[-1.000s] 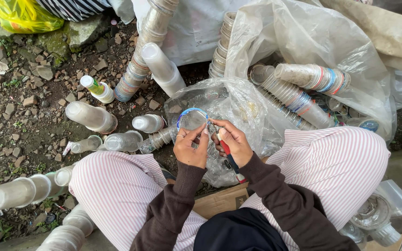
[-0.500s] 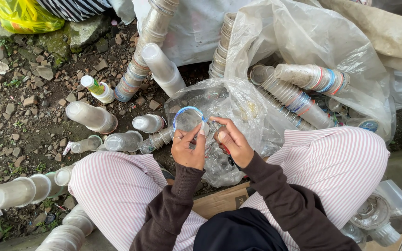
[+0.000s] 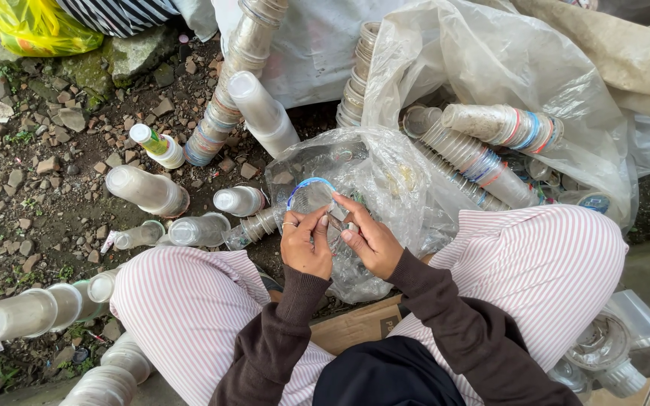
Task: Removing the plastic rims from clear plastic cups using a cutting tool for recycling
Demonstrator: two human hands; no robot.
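Both hands (image 3: 336, 239) curled around clear cup (image 3: 311, 197)

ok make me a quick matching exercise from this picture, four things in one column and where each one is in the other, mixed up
Things:
1. clear cup with blue rim
2. yellow plastic bag
3. small bottle with green label
4. cardboard piece

Places:
A. top left corner
B. between the knees, below the hands
C. pinched between left hand and right hand
D. on the stony ground, left of the stacked cups

Pairs: 1-C, 2-A, 3-D, 4-B
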